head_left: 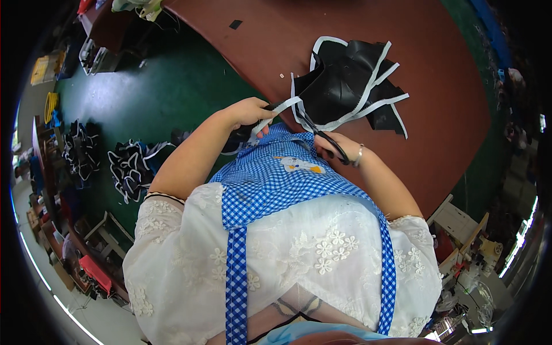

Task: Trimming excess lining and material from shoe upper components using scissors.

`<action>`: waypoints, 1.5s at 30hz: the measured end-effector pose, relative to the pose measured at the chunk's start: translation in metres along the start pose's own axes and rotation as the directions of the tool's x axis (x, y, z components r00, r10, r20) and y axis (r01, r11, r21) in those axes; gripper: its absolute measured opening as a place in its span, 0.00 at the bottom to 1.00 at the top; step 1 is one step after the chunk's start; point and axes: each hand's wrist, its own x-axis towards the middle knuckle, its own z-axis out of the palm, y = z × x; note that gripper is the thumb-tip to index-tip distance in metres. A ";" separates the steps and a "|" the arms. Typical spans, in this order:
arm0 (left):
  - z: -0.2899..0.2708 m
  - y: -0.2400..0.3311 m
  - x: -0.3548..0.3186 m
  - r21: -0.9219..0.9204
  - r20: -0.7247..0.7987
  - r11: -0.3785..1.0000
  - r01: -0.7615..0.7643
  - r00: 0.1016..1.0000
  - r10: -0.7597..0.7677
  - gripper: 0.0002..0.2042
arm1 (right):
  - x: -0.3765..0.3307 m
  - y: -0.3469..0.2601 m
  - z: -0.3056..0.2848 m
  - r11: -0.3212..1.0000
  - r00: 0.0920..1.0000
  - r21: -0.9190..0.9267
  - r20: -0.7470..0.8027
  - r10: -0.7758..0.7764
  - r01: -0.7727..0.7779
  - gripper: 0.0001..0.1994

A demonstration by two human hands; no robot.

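My left hand (251,114) is closed on a black piece edged with white zipper-like tape (286,105). The tape stretches from my fingers toward a pile on the table. My right hand (337,146) grips black-handled scissors (333,142), their blades pointing up and left to the tape beside the pile. Whether the blades touch the tape I cannot tell. Just beyond my hands lies a heap of black, leather-like pieces (339,86) with white edging. Part of the piece in my left hand drops out of sight beside my blue checked apron (270,172).
The heap rests on a reddish-brown table (443,109) whose edge runs diagonally near my left hand. On the green floor (190,69) at left lie more black pieces with white edging (133,167). A small dark scrap (236,24) sits near the table's far edge.
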 end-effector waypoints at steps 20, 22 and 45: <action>-0.015 0.136 -0.149 -0.692 -0.174 0.365 -0.623 0.634 0.753 0.24 | -0.022 -0.172 0.042 0.641 0.518 -0.049 -0.545 -0.659 0.766 0.09; -0.046 0.115 -0.151 -0.376 -0.311 0.288 -0.881 0.413 0.856 0.25 | -0.055 -0.180 0.028 0.432 0.517 0.297 -0.608 -0.603 0.852 0.12; 0.002 0.000 -0.005 -0.064 -0.092 0.988 -0.142 0.986 0.136 0.14 | -0.019 -0.031 0.002 0.986 0.993 0.139 0.094 0.078 -0.090 0.24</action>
